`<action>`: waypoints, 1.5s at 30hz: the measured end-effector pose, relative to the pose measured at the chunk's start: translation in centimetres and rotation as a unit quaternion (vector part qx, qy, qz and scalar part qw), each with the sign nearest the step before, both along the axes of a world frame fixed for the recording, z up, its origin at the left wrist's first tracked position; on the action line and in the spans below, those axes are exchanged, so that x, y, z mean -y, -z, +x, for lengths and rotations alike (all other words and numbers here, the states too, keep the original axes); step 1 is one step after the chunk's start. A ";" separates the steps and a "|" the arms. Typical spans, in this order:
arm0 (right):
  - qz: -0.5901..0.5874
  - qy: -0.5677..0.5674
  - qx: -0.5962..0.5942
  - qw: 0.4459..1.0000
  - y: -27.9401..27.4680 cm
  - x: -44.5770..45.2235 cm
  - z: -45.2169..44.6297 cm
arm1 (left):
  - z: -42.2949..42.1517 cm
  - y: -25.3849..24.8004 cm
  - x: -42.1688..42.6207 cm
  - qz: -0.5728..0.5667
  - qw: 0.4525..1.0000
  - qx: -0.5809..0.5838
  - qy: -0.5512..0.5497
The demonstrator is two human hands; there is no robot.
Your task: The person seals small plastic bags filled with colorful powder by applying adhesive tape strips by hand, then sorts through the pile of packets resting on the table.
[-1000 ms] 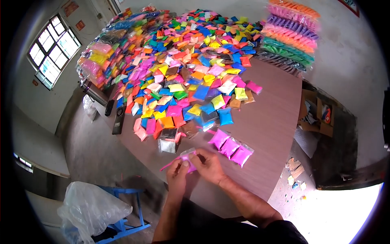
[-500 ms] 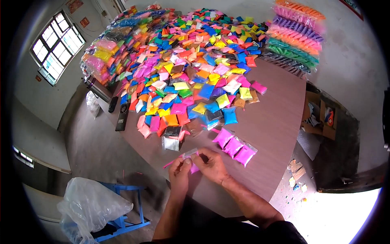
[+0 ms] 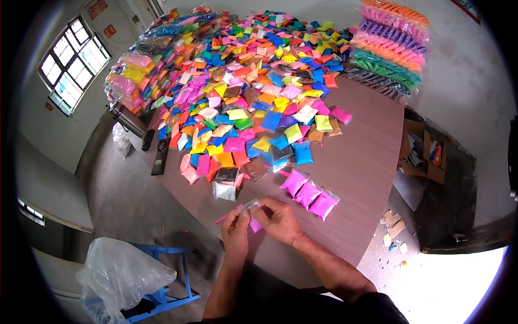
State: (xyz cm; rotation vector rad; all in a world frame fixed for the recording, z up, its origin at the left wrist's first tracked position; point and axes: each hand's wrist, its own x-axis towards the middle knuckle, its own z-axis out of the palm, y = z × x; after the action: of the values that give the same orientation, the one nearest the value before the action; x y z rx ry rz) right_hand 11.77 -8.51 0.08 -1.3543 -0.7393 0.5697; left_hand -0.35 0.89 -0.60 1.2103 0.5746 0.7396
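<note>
Near the table's front edge, both my hands pinch a small pink packet point(image 3: 256, 224) with a clear plastic top. My left hand point(image 3: 235, 231) is closed on its left side, and my right hand point(image 3: 279, 220) grips the upper right. The fingers hide much of it. A thin pink strip point(image 3: 220, 220) pokes out left of my left hand. Three filled pink packets point(image 3: 307, 194) lie in a slanting row to the right of my right hand. Just beyond my hands are a white packet point(image 3: 224, 190) and a black packet point(image 3: 226, 175).
A large heap of colourful packets point(image 3: 237, 115) covers the table's point(image 3: 367, 140) far side. Stacked bags of coloured strips point(image 3: 386, 48) stand back right. A dark remote-like object point(image 3: 160, 156) and a flask point(image 3: 128, 119) lie left. A blue stool point(image 3: 186, 275) bearing clear plastic point(image 3: 121, 270) stands lower left.
My hands stay at nearly the same place with the pink packet, the right fingers shifting slightly along its top. The whole view has shifted very slightly left.
</note>
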 end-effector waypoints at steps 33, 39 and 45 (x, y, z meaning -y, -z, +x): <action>-0.051 0.022 0.024 0.998 -1.4 0.1 0.3 | 0.5 -1.5 1.0 0.046 0.996 -0.057 0.041; -0.047 -0.002 -0.019 0.999 -0.5 0.0 0.3 | 0.7 -2.1 1.2 0.027 0.998 -0.041 0.043; -0.029 0.007 -0.035 0.999 -0.4 -0.3 0.2 | 0.7 -2.3 1.2 0.016 0.997 -0.062 0.037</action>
State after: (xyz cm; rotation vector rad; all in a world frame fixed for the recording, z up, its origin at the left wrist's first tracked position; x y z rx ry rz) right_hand 11.92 -8.25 0.45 -1.3844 -0.6611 0.6277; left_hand 0.33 -0.33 1.67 1.3071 0.6198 0.6163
